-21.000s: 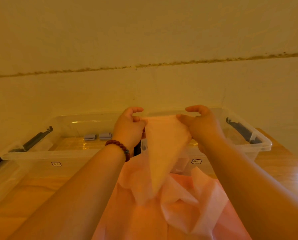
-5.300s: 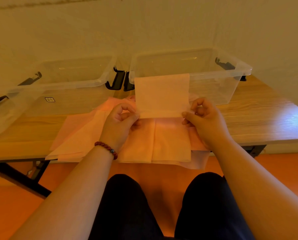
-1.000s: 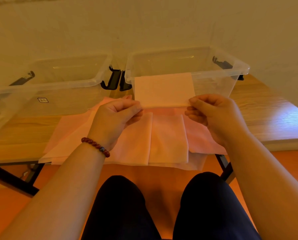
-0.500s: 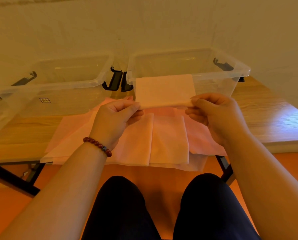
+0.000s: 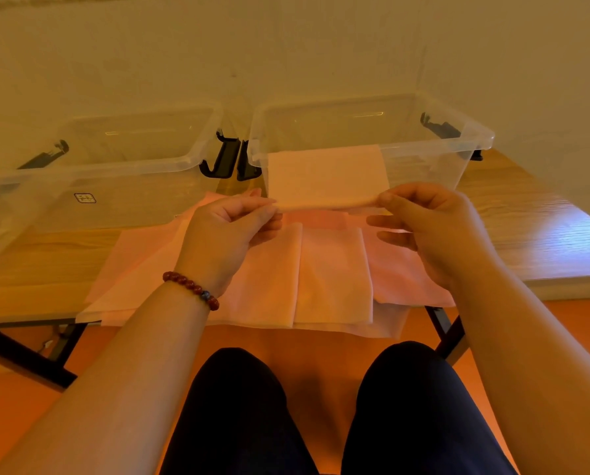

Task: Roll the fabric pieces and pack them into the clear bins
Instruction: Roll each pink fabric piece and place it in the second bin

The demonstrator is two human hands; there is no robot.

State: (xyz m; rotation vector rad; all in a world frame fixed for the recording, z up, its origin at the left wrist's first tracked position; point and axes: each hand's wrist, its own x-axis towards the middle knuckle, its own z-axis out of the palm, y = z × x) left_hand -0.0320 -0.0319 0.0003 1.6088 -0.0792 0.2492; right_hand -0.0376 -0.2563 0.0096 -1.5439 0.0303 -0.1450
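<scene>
Left hand [image 5: 231,228] and right hand [image 5: 423,224] pinched the folded fabric piece [image 5: 324,176]; keeping both ends level should roll it tight.

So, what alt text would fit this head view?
The left hand and right hand pinch a pale cloth in front of the clear right bin; the left bin stands beside it. More cloths lie on the table.

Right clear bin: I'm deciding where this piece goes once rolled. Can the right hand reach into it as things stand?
Probably yes. The right clear bin is open-topped and stands just beyond the right hand; only the fabric piece, pinched by it and the left hand, lies between.
</scene>
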